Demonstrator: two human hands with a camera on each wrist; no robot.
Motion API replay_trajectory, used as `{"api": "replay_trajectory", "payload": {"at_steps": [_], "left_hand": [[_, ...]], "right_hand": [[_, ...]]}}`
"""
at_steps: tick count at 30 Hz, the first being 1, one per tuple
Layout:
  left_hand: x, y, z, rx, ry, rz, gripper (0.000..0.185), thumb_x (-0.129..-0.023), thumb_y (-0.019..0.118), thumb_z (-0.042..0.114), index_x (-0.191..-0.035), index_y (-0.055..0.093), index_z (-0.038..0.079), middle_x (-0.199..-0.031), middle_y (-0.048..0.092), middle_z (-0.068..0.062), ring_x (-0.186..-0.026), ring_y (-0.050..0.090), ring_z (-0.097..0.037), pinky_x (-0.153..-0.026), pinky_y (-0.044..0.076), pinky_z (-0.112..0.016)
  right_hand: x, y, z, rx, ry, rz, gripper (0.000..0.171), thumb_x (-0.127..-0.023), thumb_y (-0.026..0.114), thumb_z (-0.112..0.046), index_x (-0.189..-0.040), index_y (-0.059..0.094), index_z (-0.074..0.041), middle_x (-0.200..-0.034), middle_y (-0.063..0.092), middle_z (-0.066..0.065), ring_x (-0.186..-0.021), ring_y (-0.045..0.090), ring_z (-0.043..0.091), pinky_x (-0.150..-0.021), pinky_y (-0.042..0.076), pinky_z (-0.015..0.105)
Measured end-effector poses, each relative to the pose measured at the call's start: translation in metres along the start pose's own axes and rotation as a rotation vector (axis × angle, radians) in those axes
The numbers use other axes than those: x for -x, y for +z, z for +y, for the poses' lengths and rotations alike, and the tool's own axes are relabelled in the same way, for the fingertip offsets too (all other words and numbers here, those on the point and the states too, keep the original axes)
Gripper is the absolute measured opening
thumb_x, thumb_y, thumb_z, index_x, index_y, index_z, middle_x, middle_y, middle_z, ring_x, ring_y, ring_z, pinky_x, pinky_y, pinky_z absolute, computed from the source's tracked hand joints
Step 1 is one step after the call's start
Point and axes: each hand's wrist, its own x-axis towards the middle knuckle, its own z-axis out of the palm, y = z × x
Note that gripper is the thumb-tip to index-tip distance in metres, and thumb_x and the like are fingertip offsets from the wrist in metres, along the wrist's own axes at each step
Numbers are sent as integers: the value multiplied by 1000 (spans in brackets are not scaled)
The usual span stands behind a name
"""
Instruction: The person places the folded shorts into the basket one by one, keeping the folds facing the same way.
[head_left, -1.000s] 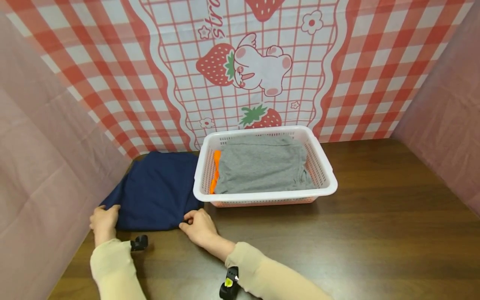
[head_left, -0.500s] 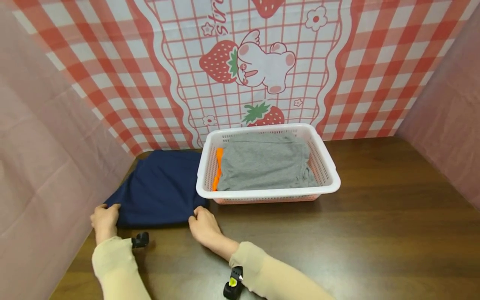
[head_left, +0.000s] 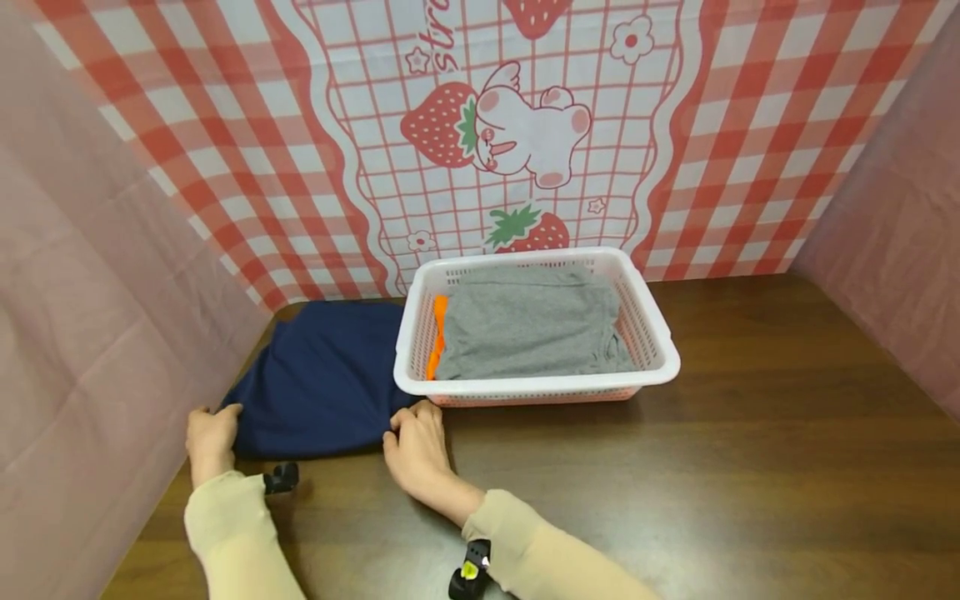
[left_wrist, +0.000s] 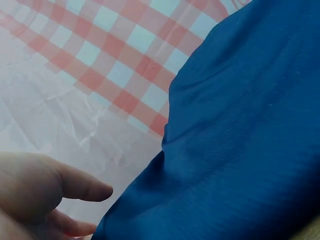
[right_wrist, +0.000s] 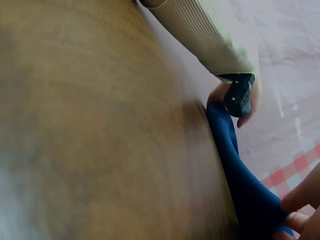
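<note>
Hands on navy cloth, both corners

I see my left hand (head_left: 210,433) pinching the near-left corner of the folded navy cloth (head_left: 322,379), fingers curled on its edge. Right hand (head_left: 416,442) grips the near-right corner, by the white basket (head_left: 540,390). Cloth lies flat on the wooden table (head_left: 750,467), left of basket, w/ grey garment (head_left: 525,325) and orange item (head_left: 437,337) inside.

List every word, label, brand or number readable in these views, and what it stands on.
"str": pink letters on the checked strawberry backdrop, running up to the top edge of the head view, the rest of the word cut off.
No text shows on the white basket, the navy garment, or in either wrist view.
</note>
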Motion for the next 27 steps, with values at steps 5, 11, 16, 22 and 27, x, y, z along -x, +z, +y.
{"api": "replay_trajectory", "payload": {"at_steps": [5,11,16,22,27], "left_hand": [[0,-1,0,-196,2,-59,66,-87,47,28,-126,31,-23,-129,27,-44,-119,23,-58,-104,20,-55],[2,0,-2,-293,15,-93,59,-87,46,30,-124,40,-15,-125,21,-48,-117,15,-58,-96,20,-63],[3,1,-3,-253,60,-39,50,-88,45,23,-119,43,-15,-124,26,-47,-116,21,-60,-98,21,-62],[2,-2,-6,-108,119,77,37,-86,47,11,-105,48,-21,-115,41,-44,-109,38,-54,-97,31,-54],[2,-5,-10,-202,163,77,35,-79,46,9,-103,50,-17,-112,46,-41,-104,41,-54,-94,33,-54]], "right_hand": [[1,-7,3,-74,-25,-40,5,-73,62,-10,-75,61,-6,-75,52,3,-73,54,20,-66,44,26],[1,-15,7,-136,-2,-144,5,-69,62,-11,-69,57,-12,-64,52,-5,-60,49,8,-54,38,17],[2,-19,11,-157,22,-192,7,-70,60,-11,-69,54,-13,-61,51,-6,-56,46,5,-50,35,16],[3,-22,11,-209,95,-226,8,-71,60,-12,-71,52,-13,-59,52,-7,-54,46,4,-48,35,18],[2,-23,13,-244,165,-242,7,-70,64,-14,-69,57,-13,-57,56,-9,-53,47,2,-48,37,18]]}}
